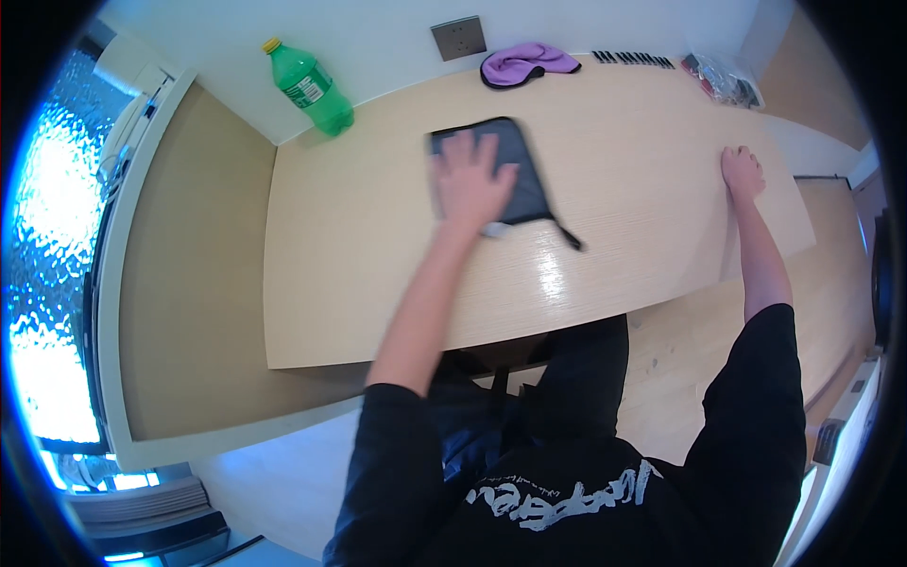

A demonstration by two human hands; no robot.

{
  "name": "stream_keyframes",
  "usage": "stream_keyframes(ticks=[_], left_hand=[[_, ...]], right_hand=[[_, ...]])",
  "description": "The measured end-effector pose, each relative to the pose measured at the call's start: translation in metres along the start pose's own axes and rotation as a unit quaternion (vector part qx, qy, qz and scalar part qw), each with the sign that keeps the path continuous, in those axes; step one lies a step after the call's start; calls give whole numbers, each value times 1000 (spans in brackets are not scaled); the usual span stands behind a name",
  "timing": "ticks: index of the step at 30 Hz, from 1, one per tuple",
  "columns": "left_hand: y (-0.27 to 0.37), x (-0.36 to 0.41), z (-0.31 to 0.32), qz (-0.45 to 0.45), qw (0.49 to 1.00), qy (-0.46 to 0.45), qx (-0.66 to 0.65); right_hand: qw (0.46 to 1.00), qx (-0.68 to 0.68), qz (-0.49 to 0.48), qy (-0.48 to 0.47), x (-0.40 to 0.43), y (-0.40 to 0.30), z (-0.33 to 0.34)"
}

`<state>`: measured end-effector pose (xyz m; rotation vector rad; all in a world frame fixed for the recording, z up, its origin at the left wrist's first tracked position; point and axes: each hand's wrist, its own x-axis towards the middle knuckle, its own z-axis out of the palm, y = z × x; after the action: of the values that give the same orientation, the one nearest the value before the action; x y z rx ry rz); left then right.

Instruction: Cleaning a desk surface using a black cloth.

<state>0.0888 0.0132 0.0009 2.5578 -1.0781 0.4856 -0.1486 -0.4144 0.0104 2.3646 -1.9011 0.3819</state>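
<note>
My left hand [473, 183] lies palm down with spread fingers on a dark grey cloth [528, 181], flat on the pale wood desk [340, 283]. The cloth has black edging, a black loop at its lower right corner and a white tag by my wrist. Slight blur covers hand and cloth. Far to the right, my right hand [744, 173] rests on the desk near its right end, fingers curled in; nothing shows in it.
A green plastic bottle with a yellow cap [312, 88] stands at the back left. Along the wall are a crumpled purple cloth [528, 64], a row of small black pieces [633, 59] and a clear plastic bag [724, 81]. A wooden side panel [191, 269] bounds the left.
</note>
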Motion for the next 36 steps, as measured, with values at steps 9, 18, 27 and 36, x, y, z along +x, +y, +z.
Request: stream_keyframes(ticks=[9, 18, 27, 36], left_hand=[[-261, -133, -107, -337, 922, -69, 176], [-161, -127, -84, -221, 958, -36, 180], [130, -111, -40, 6, 997, -64, -38], [210, -120, -30, 130, 966, -118, -188]], right_hand=[[1000, 2, 17, -22, -3, -4, 4], [1000, 0, 2, 4, -9, -9, -1], [1000, 5, 4, 4, -10, -12, -4], [1000, 17, 2, 5, -6, -10, 2]])
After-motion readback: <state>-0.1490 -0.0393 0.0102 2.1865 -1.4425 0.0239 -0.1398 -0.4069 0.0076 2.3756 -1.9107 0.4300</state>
